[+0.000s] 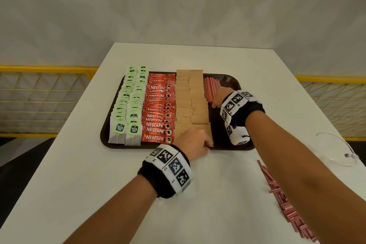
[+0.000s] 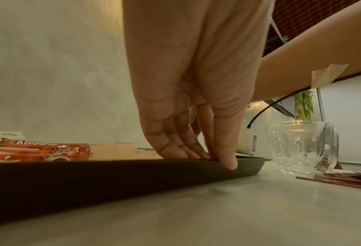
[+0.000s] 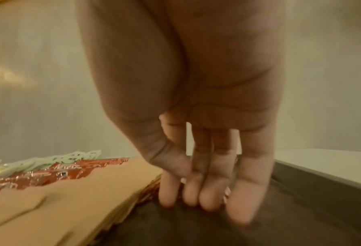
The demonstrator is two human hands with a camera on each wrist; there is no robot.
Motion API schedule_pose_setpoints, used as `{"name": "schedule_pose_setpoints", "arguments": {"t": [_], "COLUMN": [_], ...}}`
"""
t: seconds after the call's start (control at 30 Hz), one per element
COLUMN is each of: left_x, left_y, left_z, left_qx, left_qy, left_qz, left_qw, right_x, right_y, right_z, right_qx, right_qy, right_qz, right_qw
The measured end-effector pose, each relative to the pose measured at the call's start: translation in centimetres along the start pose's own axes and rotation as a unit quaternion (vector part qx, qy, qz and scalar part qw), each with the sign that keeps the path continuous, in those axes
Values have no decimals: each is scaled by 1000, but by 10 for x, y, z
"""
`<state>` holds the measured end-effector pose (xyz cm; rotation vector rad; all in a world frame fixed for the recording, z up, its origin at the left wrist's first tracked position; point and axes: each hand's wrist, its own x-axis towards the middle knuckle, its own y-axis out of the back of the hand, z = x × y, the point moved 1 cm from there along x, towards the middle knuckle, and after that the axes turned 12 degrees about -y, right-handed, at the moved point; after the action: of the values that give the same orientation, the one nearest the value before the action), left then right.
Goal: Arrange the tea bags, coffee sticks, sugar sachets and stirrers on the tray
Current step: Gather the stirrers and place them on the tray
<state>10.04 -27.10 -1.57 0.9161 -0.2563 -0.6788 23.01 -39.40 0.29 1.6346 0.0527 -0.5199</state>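
Observation:
A dark brown tray [image 1: 104,134] holds two columns of green-tagged tea bags [image 1: 128,109], a column of red coffee sticks [image 1: 158,109], two columns of brown sugar sachets [image 1: 190,95] and a small bunch of red stirrers [image 1: 212,87] at its back right. My left hand [image 1: 198,140] is at the tray's front edge. Its straight fingers [image 2: 175,149] lie on the nearest sachets and its thumb presses on the rim [image 2: 112,174]. My right hand [image 1: 218,98] points straight fingers [image 3: 202,194] down onto the tray floor [image 3: 301,196], beside the sachets [image 3: 59,199] and by the stirrers' near end.
A long scatter of loose red stirrers [image 1: 287,204] lies on the white table at the front right. A clear glass mug [image 1: 336,150] stands to the right of the tray, also visible in the left wrist view [image 2: 301,149]. Yellow railings flank the table beyond its side edges.

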Motion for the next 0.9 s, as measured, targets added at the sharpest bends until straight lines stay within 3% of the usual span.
{"name": "schedule_pose_setpoints", "arguments": {"t": [0.23,0.4,0.63,0.8,0.9], "left_x": [-2,-4,-5,-7,-10], "left_y": [0,0,0,-10,-26], "left_z": [3,5,13,38,61], "left_qx": [-6,-5,6,10,-48], "left_qy": [8,7,7,-50,-69], "left_qz": [-7,0,22,90,50], "left_qw": [1000,1000,1000,995,995], "right_x": [-7,-27,-81,-145,-184], "right_y": [5,16,19,8,-10], "right_z": [2,18,52,87,122], "right_qx": [17,143,352,470,494], "right_qy": [39,56,53,70,59], "right_qz": [6,18,1,-43,-41], "right_qw": [999,988,934,879,867]}}
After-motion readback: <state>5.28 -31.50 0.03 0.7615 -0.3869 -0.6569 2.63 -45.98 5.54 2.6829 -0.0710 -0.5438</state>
